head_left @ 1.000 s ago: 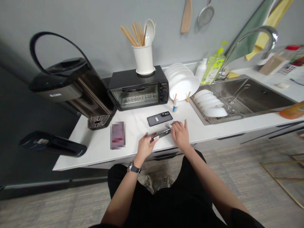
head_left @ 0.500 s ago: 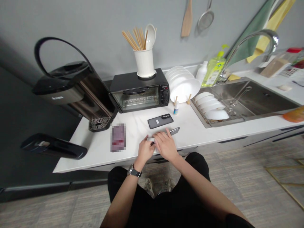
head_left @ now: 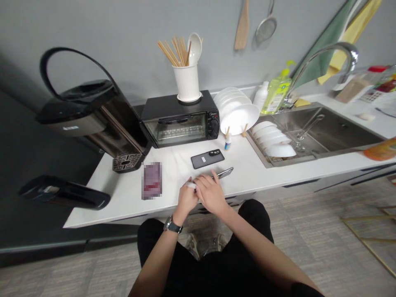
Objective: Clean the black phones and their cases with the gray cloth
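A phone with a dark face and a silvery edge is held tilted just above the counter's front part, its far end sticking out past my right hand. My left hand, with a watch on its wrist, is closed around the near end, which the hands hide. My right hand lies across the phone with fingers bent together. From its fingertips, beside my left thumb, shows a small white piece, perhaps a wipe. Behind the hands, a dark phone case with camera cutouts lies flat. Behind that stands a small white bottle.
A blurred-out purplish packet lies left on the white counter. Around it are a toaster oven, a black drink machine and a dark cylindrical device. White plates and a sink are to the right.
Both hands have shifted slightly against each other, my right fingers now covering the dark gap between them. The white piece still shows by my left thumb. The view has moved a little.
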{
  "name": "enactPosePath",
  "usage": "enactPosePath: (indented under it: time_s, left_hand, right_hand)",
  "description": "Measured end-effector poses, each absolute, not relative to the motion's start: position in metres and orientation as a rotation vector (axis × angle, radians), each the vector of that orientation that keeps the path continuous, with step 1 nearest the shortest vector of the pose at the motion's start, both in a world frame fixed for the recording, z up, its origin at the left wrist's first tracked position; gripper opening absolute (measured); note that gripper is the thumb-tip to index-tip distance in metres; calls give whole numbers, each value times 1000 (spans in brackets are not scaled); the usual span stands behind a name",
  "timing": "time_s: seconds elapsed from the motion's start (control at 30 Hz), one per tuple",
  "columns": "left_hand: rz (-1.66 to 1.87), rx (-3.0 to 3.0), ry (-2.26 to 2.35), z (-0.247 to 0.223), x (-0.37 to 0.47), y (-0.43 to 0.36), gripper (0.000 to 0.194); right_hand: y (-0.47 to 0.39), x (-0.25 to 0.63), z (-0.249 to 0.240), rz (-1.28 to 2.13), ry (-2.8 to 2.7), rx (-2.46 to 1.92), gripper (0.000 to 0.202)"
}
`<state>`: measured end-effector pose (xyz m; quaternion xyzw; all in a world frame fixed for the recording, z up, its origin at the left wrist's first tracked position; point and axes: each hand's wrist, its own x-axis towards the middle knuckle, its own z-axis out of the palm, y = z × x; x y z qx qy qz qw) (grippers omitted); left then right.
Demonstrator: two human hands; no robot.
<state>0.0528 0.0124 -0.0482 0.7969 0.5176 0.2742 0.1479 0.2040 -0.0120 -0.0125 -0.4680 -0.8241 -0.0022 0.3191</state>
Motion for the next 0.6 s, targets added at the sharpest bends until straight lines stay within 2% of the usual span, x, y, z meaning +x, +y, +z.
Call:
enactPosePath:
  time_s: [0.13, 0.4, 0.53, 0.6]
  left_hand:
    - [772, 2288, 1512, -48, 53, 12, 22]
    - [791, 2217, 1476, -42, 56, 13, 16]
    - [751, 2242, 1515, -41, 56, 13, 22]
    - [710, 2269, 1550, -41, 56, 12, 17]
  right_hand:
    - [-10, 206, -16, -33, -2187, -1201, 28]
    - [19, 285, -21, -259, -1857, -1585, 31]
    - [13, 256, -16, -231, -1904, -1525, 27]
    - [4, 229, -13, -161, -2055, -1382, 23]
